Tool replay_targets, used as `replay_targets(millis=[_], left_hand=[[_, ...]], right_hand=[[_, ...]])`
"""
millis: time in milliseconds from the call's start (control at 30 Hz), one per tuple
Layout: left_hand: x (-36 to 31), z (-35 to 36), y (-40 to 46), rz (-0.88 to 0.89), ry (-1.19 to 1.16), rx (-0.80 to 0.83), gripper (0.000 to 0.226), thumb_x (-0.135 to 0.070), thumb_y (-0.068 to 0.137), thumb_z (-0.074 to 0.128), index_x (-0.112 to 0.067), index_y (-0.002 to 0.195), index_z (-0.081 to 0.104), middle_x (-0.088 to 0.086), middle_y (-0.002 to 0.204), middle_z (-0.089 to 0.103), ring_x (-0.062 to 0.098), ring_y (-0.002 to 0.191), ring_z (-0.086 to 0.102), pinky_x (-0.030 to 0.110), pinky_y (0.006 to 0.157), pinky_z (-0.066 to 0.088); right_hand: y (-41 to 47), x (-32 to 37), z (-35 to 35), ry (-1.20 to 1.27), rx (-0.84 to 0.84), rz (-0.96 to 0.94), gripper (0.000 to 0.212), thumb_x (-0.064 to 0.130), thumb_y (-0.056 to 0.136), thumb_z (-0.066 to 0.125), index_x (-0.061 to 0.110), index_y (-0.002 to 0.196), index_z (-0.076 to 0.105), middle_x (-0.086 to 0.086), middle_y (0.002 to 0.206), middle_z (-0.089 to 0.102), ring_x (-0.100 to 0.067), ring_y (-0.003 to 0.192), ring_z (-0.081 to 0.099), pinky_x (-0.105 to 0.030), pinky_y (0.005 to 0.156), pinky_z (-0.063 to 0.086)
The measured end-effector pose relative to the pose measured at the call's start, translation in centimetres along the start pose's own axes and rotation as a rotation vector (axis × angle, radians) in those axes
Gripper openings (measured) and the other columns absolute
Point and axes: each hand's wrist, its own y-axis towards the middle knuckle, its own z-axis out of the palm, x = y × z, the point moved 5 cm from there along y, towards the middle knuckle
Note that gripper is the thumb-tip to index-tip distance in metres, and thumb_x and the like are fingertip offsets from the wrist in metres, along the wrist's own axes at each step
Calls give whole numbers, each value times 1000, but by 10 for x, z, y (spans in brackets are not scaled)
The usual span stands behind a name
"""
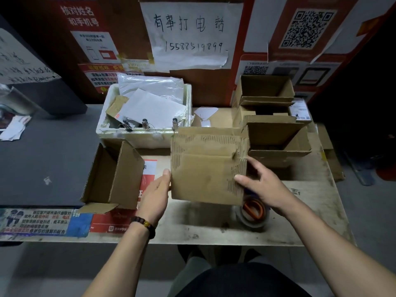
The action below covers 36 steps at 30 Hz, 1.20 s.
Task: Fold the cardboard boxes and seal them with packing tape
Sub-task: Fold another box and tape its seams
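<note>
Between my two hands, at the middle of the table, sits the brown cardboard box with torn, ribbed skin [205,174]. My left hand [155,194] touches its left edge with straight fingers. My right hand [263,185] pinches its right edge. Near and right, half hidden under the box, lies the clear tape roll with an orange core [252,213], closest to my right hand, I think.

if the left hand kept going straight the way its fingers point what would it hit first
The left hand points up and away along the held cardboard box; beyond it, likely the white foam box, though depth is unclear.
</note>
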Motion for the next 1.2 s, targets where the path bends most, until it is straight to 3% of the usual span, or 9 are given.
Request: replay_targets(millis=[100, 233, 300, 400, 500, 667, 800, 900, 1200], left_hand=[[-2, 9, -9, 92, -15, 31, 36, -56, 102, 50, -31, 107, 75, -20, 100, 76, 4, 100, 70, 36, 92, 57], [-8, 12, -22, 214, 278, -77, 27, -53, 97, 59, -31, 100, 75, -18, 82, 74, -8, 79, 65, 10, 63, 41], [-12, 12, -27, 227, 303, -115, 23, -54, 96, 61, -38, 107, 74, -20, 84, 73, -16, 80, 62, 6, 63, 40], [-13, 10, -28, 232, 252, -99, 21, -42, 95, 68, -49, 115, 65, -22, 83, 72, -22, 80, 62, 2, 66, 41], [-12, 11, -25, 272, 207, -90, 30, -17, 91, 75, -33, 116, 69, -15, 95, 74, -21, 85, 63, -2, 70, 42], [-20, 39, -19, 301, 300, 13, 20, -15, 86, 81, -27, 97, 71, -18, 90, 74, -16, 85, 66, 7, 75, 52], [-39, 86, -26, 364, 330, 146, 15, -18, 87, 80, -23, 100, 74, -18, 91, 76, -11, 81, 69, 6, 65, 49], [-50, 127, -34, 429, 365, 251, 24, -20, 87, 80, -27, 107, 69, -18, 97, 74, -7, 81, 70, 9, 67, 51], [-55, 234, -50, 520, 435, 491, 43, -23, 97, 68, -34, 136, 56, -10, 123, 73, -1, 107, 68, 27, 96, 56]], right_hand=[[0, 0, 5, 19, -31, 32, 71, 62, 88, 64, 34, 151, 48, 18, 137, 64, 0, 128, 57, -39, 114, 45], [0, 1, 5, -56, -197, 48, 57, 70, 93, 45, 32, 126, 72, 19, 111, 75, -3, 112, 67, -32, 101, 52], [-1, 3, 6, -130, -210, 45, 54, 66, 98, 41, 29, 114, 76, 21, 98, 75, 0, 101, 67, -21, 86, 50], [-5, 6, 10, -170, -153, 16, 44, 57, 103, 44, 29, 121, 72, 20, 108, 72, 1, 104, 65, -12, 82, 47], [-10, 3, 11, -135, -95, -22, 37, 43, 105, 52, 32, 139, 61, 19, 126, 68, 3, 113, 64, -18, 94, 51], [-33, -18, -22, -45, -209, 13, 26, 28, 102, 63, 35, 126, 66, 13, 123, 56, -4, 106, 66, -34, 100, 55], [-67, -41, -71, -116, -411, 70, 19, 31, 95, 71, 32, 114, 74, 9, 107, 68, -7, 98, 67, -35, 93, 54], [-93, -65, -101, -15, -556, 166, 48, 52, 86, 73, 24, 125, 74, 8, 110, 76, -9, 101, 71, -42, 96, 57], [-144, -117, -154, 70, -855, 283, 48, 30, 96, 71, 6, 137, 63, -4, 132, 68, -6, 109, 57, -23, 95, 41]])
